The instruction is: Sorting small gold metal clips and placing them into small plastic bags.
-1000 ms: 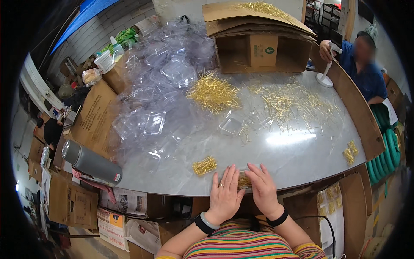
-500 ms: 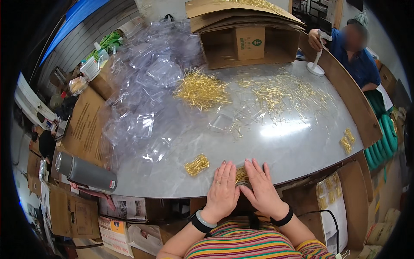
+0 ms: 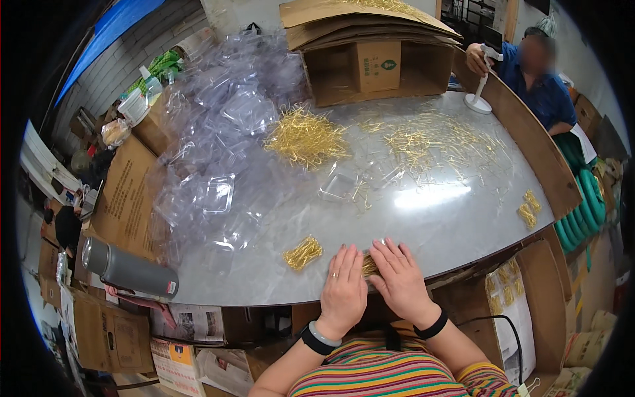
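Observation:
A small bundle of gold wire hooks (image 3: 370,265) lies near the front edge of the grey table (image 3: 284,212), partly hidden by my hands. My left hand (image 3: 345,283) is along its left side, fingers stretched out and pointing away from me. My right hand (image 3: 400,278) is flat at its other side, fingers straight and slightly spread, thumb toward the left hand. Both hands touch the bundle from the sides. Just left of them sits another neat gold hook bundle (image 3: 303,253), and two small bundles (image 3: 530,209) lie by the right edge.
Clear plastic boxes (image 3: 221,142) are heaped on the left, beside a pile of loose gold hooks (image 3: 305,135). More hooks (image 3: 430,142) are scattered at the back. A grey bottle (image 3: 129,266) lies front left. Across the cardboard wall (image 3: 529,139), a person's hand (image 3: 477,59) holds a white stand (image 3: 477,104).
My view has shifted slightly. Both hands stay around the bundle, with the left hand's fingers lying a little closer together. The other person's hand remains on the white stand.

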The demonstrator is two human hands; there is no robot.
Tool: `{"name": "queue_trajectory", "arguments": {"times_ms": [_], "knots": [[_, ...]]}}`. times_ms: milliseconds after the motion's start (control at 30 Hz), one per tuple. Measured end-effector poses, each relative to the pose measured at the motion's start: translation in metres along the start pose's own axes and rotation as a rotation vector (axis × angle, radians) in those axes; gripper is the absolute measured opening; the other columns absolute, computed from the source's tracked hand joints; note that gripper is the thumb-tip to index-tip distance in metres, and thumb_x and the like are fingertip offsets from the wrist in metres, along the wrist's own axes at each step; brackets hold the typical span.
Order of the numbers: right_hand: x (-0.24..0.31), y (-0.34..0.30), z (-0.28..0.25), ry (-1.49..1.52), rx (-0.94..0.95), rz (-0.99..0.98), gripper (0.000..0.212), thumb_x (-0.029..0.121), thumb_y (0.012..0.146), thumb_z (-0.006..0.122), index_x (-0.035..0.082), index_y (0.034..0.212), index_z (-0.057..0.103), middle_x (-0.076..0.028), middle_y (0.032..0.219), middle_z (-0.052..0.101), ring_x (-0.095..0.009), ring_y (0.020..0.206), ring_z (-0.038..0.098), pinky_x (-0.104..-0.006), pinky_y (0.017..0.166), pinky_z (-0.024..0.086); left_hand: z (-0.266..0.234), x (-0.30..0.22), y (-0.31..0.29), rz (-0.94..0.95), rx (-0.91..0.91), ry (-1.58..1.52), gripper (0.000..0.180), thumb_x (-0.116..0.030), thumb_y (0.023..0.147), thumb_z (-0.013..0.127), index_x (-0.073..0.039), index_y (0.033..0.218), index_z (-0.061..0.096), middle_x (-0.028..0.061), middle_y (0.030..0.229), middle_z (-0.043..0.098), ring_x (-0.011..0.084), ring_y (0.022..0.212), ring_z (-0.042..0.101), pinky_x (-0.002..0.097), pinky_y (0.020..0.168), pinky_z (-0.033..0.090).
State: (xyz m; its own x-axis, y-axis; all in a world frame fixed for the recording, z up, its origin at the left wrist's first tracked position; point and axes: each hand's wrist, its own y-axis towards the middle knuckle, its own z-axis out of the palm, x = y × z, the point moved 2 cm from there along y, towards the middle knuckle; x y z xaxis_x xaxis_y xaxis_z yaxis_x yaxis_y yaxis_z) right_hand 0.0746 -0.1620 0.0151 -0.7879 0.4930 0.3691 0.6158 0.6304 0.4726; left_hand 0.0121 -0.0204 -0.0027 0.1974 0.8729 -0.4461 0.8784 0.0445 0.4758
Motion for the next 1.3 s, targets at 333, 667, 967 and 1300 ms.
{"name": "queue_trajectory", "arguments": {"times_ms": [333, 667, 967, 1300], "knots": [[0.0, -0.002, -0.001, 0.005, 0.13, -0.057, 0.065, 0.022, 0.088, 0.071, 0.002, 0.145, 0.046, -0.016, 0.152, 0.045, -0.038, 0.143, 0.038, -0.0531, 0.117, 0.032, -0.006, 0.004, -0.002, -0.048, 0.025, -0.167, 0.055, -0.018, 0.098, 0.058, 0.008, 0.145, 0.042, 0.0262, 0.148, 0.045, 0.0435, 0.142, 0.037, 0.0489, 0.115, 0.035], [0.006, -0.005, 0.007, -0.029, 0.111, -0.056, 0.057, 0.011, 0.086, 0.069, 0.0, 0.139, 0.051, -0.017, 0.149, 0.046, -0.04, 0.142, 0.037, -0.0431, 0.113, 0.041, -0.025, 0.02, -0.01, -0.056, 0.057, -0.703, 0.091, -0.062, 0.102, 0.03, 0.01, 0.154, 0.015, 0.0309, 0.156, 0.029, 0.0477, 0.147, 0.025, 0.0474, 0.12, 0.024], [0.003, -0.005, 0.004, -0.066, 0.112, -0.078, 0.058, 0.008, 0.088, 0.067, 0.0, 0.142, 0.048, -0.019, 0.15, 0.045, -0.037, 0.142, 0.04, -0.0493, 0.116, 0.035, -0.022, 0.006, -0.018, 0.118, 0.155, -0.026, 0.072, -0.033, 0.095, 0.062, 0.003, 0.151, 0.035, 0.0232, 0.157, 0.035, 0.0419, 0.146, 0.032, 0.0517, 0.119, 0.027], [-0.014, 0.004, -0.003, 0.277, -0.125, 0.363, 0.038, 0.004, 0.094, 0.059, 0.001, 0.132, 0.054, -0.02, 0.115, 0.061, -0.036, 0.094, 0.062, -0.0408, 0.08, 0.052, -0.017, 0.004, -0.019, 0.12, 0.158, 0.044, 0.083, -0.032, 0.09, 0.069, 0.002, 0.153, 0.028, 0.0213, 0.158, 0.033, 0.0407, 0.144, 0.035, 0.0535, 0.119, 0.027]]}}
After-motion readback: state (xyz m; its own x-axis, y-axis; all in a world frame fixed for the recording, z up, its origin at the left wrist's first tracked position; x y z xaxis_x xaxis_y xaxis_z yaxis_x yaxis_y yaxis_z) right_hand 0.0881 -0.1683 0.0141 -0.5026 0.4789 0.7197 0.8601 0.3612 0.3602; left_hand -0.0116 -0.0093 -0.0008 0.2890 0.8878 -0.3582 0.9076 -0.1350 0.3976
